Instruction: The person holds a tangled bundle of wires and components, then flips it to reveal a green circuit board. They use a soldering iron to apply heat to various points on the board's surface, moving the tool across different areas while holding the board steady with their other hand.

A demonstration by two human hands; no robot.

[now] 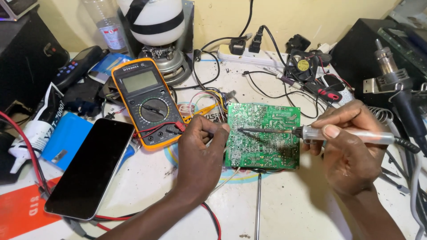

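Left hand fingers pinch left edge of green circuit board mid-bench; right hand fingers clamp soldering iron, tip on board; multimeter beside.

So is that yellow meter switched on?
Apparently off: the yellow multimeter lies face up with a blank grey screen showing no digits. Its dial position is too small to read.

Electronics repair workshop, multimeter (orange), soldering iron

White workbench bears multimeter, phone, circuit board.
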